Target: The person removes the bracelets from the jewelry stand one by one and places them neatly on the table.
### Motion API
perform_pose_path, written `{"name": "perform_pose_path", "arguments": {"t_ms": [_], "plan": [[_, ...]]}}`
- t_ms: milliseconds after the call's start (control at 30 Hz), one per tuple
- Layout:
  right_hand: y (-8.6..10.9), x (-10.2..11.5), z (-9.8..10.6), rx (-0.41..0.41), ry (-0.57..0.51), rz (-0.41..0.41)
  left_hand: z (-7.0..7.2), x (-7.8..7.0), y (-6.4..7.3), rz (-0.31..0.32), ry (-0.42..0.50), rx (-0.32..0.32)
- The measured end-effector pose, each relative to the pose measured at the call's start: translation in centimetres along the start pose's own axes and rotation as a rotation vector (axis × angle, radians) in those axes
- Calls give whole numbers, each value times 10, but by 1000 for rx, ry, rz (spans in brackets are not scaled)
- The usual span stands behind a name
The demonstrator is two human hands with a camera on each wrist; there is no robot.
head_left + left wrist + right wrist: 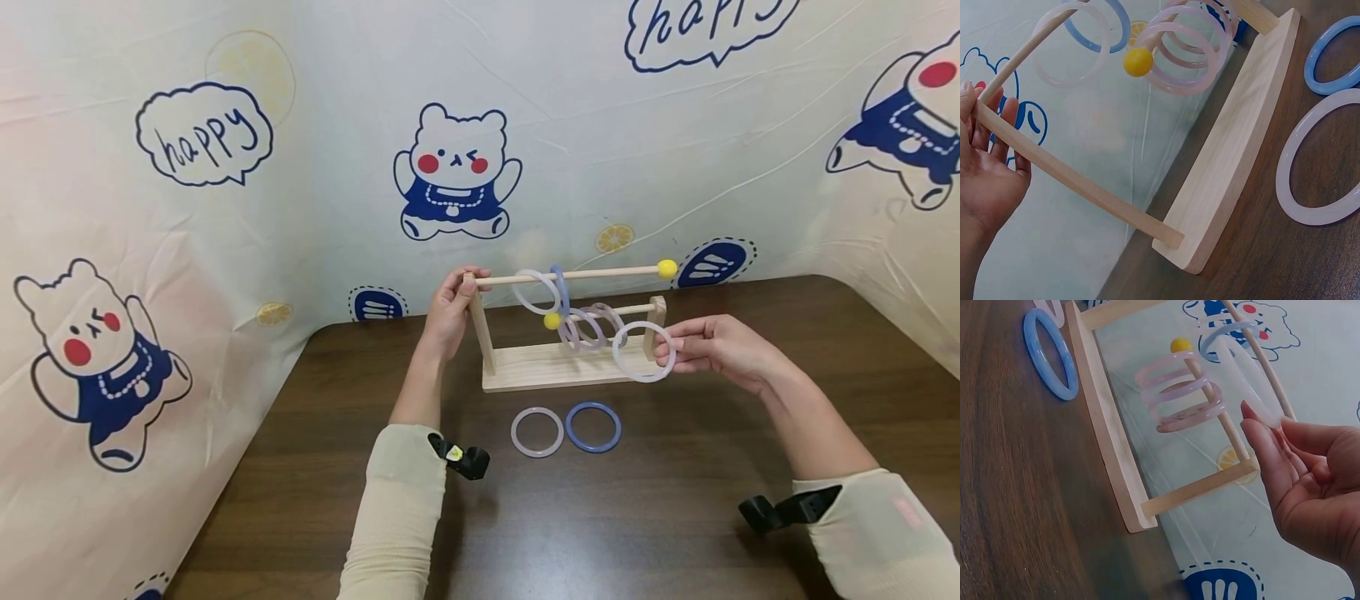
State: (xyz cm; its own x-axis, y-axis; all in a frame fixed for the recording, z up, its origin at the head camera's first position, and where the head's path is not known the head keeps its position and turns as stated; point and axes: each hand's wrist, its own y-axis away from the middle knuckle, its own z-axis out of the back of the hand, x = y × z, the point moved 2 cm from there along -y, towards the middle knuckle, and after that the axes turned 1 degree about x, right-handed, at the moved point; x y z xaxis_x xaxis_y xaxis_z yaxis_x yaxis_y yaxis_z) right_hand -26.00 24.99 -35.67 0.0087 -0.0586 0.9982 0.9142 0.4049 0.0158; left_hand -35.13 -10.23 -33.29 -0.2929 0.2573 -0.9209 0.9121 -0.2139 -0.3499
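Note:
A wooden ring stand (558, 367) has a long upper rod (618, 272) and a shorter rod, each tipped with a yellow ball. At the top of its left post, my left hand (447, 315) grips the wood where the long rod joins. My right hand (723, 348) pinches a whitish translucent ring (643, 378) between thumb and fingers, in front of the right post. One whitish ring (518, 293) and a blue ring (563, 293) hang on the long rod. Several pinkish rings (1179, 390) circle the short rod.
On the dark wooden table (315, 492), a pale pinkish ring (537, 455) and a darker blue ring (593, 450) lie flat side by side, nearer than the stand. A printed cloth (330, 200) hangs behind and beside the table.

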Motion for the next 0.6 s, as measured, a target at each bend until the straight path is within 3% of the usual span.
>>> {"name": "perform_pose_path", "arguments": {"t_ms": [400,600], "plan": [[-1,-7,0,-1,108,-93,0,1,-1,8,-2,-1],[-2,-11,1,49,122,-104,0,0,0,4,-6,-3]]}}
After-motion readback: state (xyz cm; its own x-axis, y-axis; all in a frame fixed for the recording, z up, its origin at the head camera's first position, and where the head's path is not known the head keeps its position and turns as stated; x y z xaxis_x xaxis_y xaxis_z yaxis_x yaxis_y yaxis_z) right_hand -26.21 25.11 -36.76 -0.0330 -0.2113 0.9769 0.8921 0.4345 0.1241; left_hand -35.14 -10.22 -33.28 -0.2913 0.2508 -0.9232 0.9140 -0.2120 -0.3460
